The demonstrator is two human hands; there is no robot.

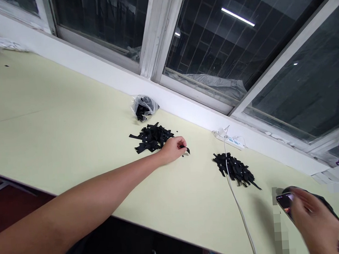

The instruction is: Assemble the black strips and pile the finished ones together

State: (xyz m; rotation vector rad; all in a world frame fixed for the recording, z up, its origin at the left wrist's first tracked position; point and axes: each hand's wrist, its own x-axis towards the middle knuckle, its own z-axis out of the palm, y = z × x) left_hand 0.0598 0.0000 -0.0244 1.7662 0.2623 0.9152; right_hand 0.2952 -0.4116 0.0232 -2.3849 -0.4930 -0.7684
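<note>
My left hand [173,149] reaches in over the table with its thumb and fingers pinched around a short black fabric strip [188,150]. Just left of it lies a loose pile of black strips [153,137], partly covered by the hand. A second pile of black strips [235,169] sits between my two hands. At the lower right, my right hand [317,219] is smeared by motion, its fingers looking curled. It overlaps a phone [284,202] with a lit screen; whether it touches the phone cannot be made out.
A clear plastic bag [144,107] with black pieces stands behind the left pile. A power strip [230,139] lies along the wall, and a white cable [237,203] runs across the right pile to the table's front edge. Windows [204,44] rise behind the pale table [71,121].
</note>
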